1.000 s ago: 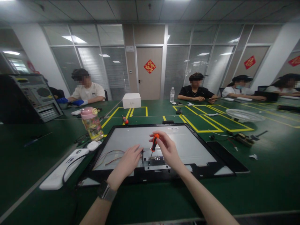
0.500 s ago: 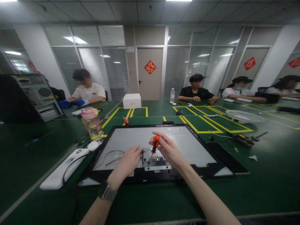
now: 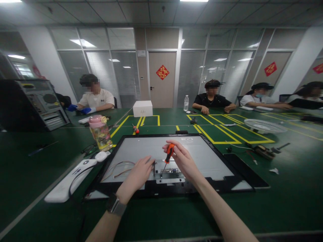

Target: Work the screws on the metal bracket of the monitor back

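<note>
My right hand (image 3: 184, 158) is closed around an orange-and-black screwdriver (image 3: 169, 153), which tilts with its shaft pointing down and to the left. Its tip reaches the left part of a small metal bracket (image 3: 171, 180) with a row of connectors; whether it sits in a screw is too small to tell. Flat with fingers stretched out, my left hand (image 3: 141, 171) rests by the bracket's left edge, its fingertips touching there. Under both hands lies a disassembled monitor panel (image 3: 207, 158), grey with a black frame. Thin loose wires (image 3: 113, 168) run beside my left hand.
A white power strip (image 3: 70, 181), a pink-lidded bottle (image 3: 99, 132) and a computer case (image 3: 32, 104) stand left. A red-handled screwdriver (image 3: 136, 130) and white box (image 3: 142, 109) lie beyond the panel. Right are a black slab (image 3: 246, 171) and tools (image 3: 263, 152). Several people sit opposite.
The screwdriver handle has shifted slightly right, and my right hand's fingers have moved a little around it. My left hand stays by the bracket. The whole view has shifted slightly.
</note>
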`<state>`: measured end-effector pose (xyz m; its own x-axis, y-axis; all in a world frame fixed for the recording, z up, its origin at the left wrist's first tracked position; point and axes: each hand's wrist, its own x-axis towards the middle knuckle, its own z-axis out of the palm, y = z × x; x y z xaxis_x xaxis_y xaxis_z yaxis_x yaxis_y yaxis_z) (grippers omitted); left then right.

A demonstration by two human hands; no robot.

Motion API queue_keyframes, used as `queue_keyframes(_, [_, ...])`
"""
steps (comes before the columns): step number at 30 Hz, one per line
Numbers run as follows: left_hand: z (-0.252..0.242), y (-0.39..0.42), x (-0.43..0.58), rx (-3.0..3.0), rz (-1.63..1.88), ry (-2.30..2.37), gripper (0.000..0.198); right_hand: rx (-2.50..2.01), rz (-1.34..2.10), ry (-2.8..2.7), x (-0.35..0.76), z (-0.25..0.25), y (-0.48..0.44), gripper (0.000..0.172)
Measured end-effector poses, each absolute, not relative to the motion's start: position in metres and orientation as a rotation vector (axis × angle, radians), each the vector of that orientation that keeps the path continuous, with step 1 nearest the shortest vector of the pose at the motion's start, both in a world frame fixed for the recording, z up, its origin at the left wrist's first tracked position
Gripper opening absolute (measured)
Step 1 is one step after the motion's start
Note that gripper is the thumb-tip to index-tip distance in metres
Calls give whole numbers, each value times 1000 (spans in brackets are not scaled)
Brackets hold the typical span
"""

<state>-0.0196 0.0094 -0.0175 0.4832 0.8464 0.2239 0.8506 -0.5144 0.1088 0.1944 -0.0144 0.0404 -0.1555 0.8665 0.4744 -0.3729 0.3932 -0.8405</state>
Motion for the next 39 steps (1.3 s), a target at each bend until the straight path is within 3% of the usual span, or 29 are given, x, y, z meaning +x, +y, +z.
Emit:
queue_keyframes(4, [-16,9,-19,-2694,-367,-1555,39,-584,1074,-1396,197,41,-14,36])
queue_keyframes(12, [-16,8,-18,-2688,-357,-1564,38,-708,671,-1427,195,41,-18,21])
queue_keyframes(16, [-14,7,-18,-2685,-350,-1570,38,-672,770,-1468,194,43,-21,32])
queue_keyframes(22, [-15,7,-18,-2699,-370,-1604,39,-699,627,-1424,194,42,-19,16])
queue_keyframes(27, [-20,10,-20,-2709,-422,-1579,39,-675,702,-1457,195,43,-20,28])
queue_keyframes(33, [-20,9,-20,-2709,-429,-1587,38,-717,583,-1441,196,42,-18,18])
queue_keyframes(39, [-18,8,-18,-2699,-410,-1604,38,-673,738,-1477,197,42,-20,30])
